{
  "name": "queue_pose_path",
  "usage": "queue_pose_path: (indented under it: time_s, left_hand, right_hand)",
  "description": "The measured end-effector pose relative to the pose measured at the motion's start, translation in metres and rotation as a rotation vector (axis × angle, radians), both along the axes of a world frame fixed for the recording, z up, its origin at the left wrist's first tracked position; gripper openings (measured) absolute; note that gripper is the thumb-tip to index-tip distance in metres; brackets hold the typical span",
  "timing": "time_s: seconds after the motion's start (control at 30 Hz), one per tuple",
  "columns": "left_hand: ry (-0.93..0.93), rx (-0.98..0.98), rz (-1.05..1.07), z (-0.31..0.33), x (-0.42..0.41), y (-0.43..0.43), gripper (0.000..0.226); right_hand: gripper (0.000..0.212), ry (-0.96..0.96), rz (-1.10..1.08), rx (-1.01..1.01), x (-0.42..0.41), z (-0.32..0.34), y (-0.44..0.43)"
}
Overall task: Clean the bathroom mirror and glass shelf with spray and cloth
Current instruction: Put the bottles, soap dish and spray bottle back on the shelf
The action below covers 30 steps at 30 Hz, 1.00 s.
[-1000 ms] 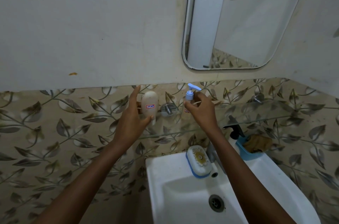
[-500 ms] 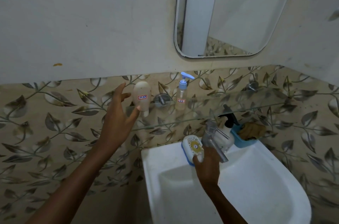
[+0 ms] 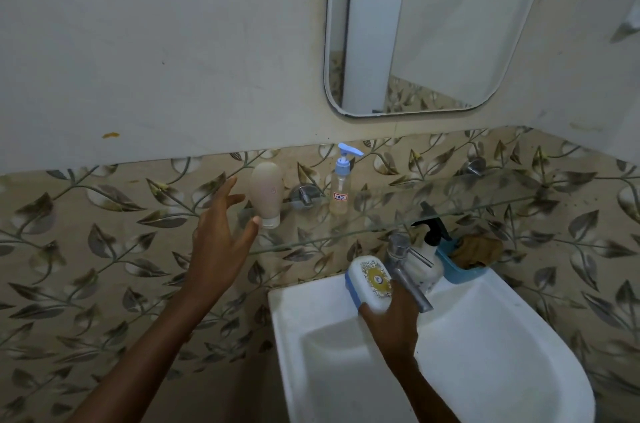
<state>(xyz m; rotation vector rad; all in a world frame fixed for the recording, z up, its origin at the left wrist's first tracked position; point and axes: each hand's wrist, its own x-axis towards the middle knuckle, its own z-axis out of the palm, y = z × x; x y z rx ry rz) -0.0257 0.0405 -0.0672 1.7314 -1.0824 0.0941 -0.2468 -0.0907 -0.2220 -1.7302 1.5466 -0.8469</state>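
A rounded mirror hangs on the wall above a glass shelf. On the shelf stand a beige tube upside down on its cap and a clear pump bottle with a blue pump. My left hand hovers open just left of the tube, thumb tip near its cap. My right hand grips a white soap box with a blue base at the sink's back rim. A spray bottle with a black trigger stands behind the tap. A brown cloth lies in a blue tray.
A white sink sits below the shelf, with a steel tap at its back. A metal shelf bracket is between tube and pump bottle. Leaf-patterned tiles cover the lower wall.
My right hand left the pump bottle on the shelf, dropped to the sink and took hold of the soap box. My left hand let go of the tube and opened beside it.
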Motion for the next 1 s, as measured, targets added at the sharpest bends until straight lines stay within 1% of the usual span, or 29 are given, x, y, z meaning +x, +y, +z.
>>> queue_pose_path:
  time_s: [0.07, 0.13, 0.23, 0.3, 0.4, 0.57, 0.77, 0.87, 0.9, 0.93, 1.0]
  left_hand:
    - [0.031, -0.020, -0.009, 0.000, -0.002, 0.001, 0.069]
    - [0.059, -0.040, -0.015, 0.000, -0.005, -0.001, 0.069]
    - [0.087, -0.060, -0.023, 0.000, -0.009, -0.005, 0.071]
    - [0.073, -0.052, -0.037, 0.002, -0.012, -0.007, 0.072]
    - [0.042, -0.043, -0.018, 0.003, -0.016, -0.009, 0.074]
    - [0.046, -0.061, 0.022, 0.000, -0.020, -0.012, 0.082]
    - [0.060, -0.099, 0.030, -0.002, -0.023, -0.010, 0.087]
    - [0.082, -0.109, 0.033, -0.002, -0.021, -0.006, 0.085]
    - [0.085, -0.119, 0.029, -0.003, -0.020, -0.004, 0.085]
    - [0.087, -0.136, 0.021, -0.003, -0.019, -0.002, 0.084]
    - [0.096, -0.175, -0.003, -0.005, -0.014, 0.001, 0.081]
  right_hand:
    - [0.081, -0.007, -0.048, -0.173, -0.016, 0.019, 0.015]
    - [0.077, -0.031, -0.117, -0.333, -0.034, 0.041, 0.027]
    - [0.075, -0.114, -0.187, -0.503, -0.053, 0.076, 0.030]
    - [0.076, -0.165, -0.191, -0.572, -0.059, 0.098, 0.023]
    - [0.075, -0.197, -0.170, -0.623, -0.052, 0.124, -0.002]
    - [0.083, 0.005, -0.072, -0.594, -0.017, 0.157, -0.052]
    - [0.078, 0.113, -0.022, -0.592, 0.005, 0.145, -0.063]
    - [0.088, 0.146, -0.020, -0.570, 0.002, 0.143, -0.061]
    - [0.091, 0.115, -0.041, -0.584, -0.002, 0.143, -0.058]
    - [0.089, 0.036, -0.075, -0.603, -0.008, 0.141, -0.055]
    - [0.070, -0.184, -0.210, -0.637, -0.027, 0.133, -0.056]
